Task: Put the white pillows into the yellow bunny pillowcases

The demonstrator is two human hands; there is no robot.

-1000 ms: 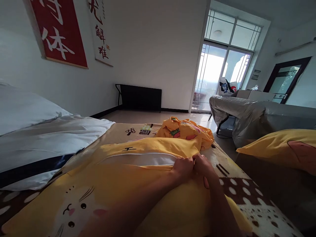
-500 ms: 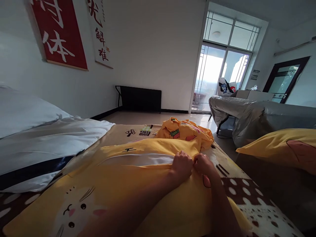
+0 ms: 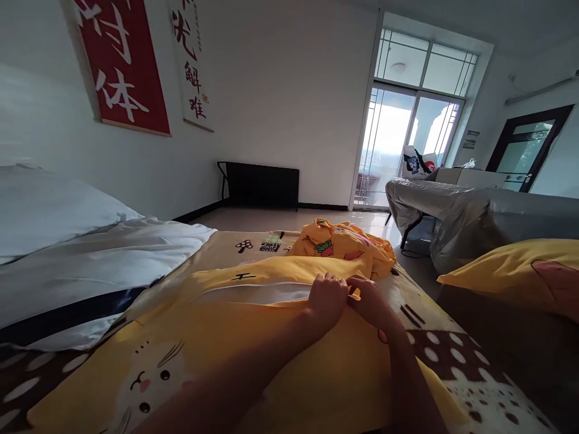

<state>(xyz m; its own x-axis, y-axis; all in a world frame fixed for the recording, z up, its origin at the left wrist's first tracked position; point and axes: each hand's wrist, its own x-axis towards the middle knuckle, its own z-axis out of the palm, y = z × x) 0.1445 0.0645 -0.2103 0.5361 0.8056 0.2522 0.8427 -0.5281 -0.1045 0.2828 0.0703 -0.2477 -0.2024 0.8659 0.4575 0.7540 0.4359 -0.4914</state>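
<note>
Head view: yellow pillowcase (image 3: 344, 377) w/ animal face lies lower ctr of frame, on patterned blanket (image 3: 446, 346); white inner fabric (image 3: 271, 293) shows thru slit. L hand (image 3: 329, 298) closed on slit's R end, R hand (image 3: 367, 300) pinching its edge alongside. Bunched orange cloth (image 3: 353, 241) beyond. White bedding (image 3: 113, 253) at L, red scroll (image 3: 126, 66) upper L, glass door (image 3: 389, 138) upper R.

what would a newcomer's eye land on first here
Probably the big yellow pillow with a rabbit face, spread across the front, its long slit showing white inside and both hands pinching the slit's right end. Next, likely the bright glass door at the back right and the red wall hanging at the upper left.
</note>
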